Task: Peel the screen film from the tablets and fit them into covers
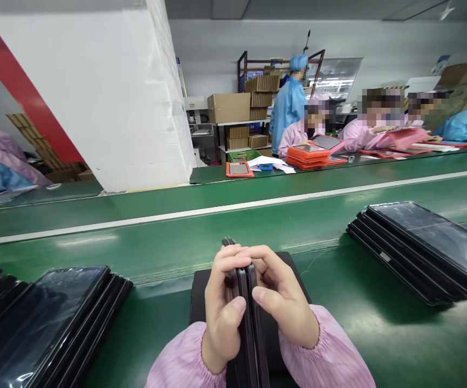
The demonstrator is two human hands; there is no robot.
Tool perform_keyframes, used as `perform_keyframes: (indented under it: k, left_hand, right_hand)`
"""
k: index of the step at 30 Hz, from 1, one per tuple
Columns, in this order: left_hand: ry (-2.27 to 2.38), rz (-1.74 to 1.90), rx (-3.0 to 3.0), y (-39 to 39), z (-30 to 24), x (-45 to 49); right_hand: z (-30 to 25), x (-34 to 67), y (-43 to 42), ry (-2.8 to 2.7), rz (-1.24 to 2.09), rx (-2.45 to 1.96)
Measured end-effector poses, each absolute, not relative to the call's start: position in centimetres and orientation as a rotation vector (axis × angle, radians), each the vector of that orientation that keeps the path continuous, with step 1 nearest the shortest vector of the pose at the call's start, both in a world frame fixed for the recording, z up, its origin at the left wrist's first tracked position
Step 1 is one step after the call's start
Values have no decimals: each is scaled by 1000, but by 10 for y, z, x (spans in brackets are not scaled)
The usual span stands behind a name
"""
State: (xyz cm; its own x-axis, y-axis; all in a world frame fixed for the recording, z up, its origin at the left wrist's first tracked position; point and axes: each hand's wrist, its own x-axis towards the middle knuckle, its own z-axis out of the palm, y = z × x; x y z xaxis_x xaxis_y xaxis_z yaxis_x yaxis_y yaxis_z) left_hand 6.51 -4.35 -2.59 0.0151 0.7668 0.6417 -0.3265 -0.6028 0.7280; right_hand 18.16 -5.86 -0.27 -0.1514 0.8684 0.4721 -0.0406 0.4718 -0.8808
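- While fingers [266,252] are half-curled, black devices [249,328] are squeezed upright between left hand [223,312] and right hand [288,307].
- Black slab [200,293] seen beneath.
- Fingers flanked by left stack [66,302], right stack [419,245].

Smooth, plastic-looking edges noted on the slim devices [253,345] held between the fingers [272,258]. Glossy, glass-like faces seen on the stack [431,237] right of the fingers. Worktop [334,302] around: smooth, light reflected. Below the fingers, sleeves [185,355] of thin striped cloth.

Fingers [231,263] hide parts of the upright black devices [251,328], whose near ends the bottom edge cuts off.
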Motion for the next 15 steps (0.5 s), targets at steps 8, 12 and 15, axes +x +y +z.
perform_keyframes:
  k: [8,12,15]
  left_hand:
    - [483,1724,1497,-43,-21,62]
    - [488,1684,1464,-42,-19,58]
    - [444,1675,1475,-40,-20,57]
  right_hand:
    - [0,182,-61,-1525,960,-767]
    - [1,180,-61,-1545,958,-752]
    - [1,181,-62,-1550,954,-746]
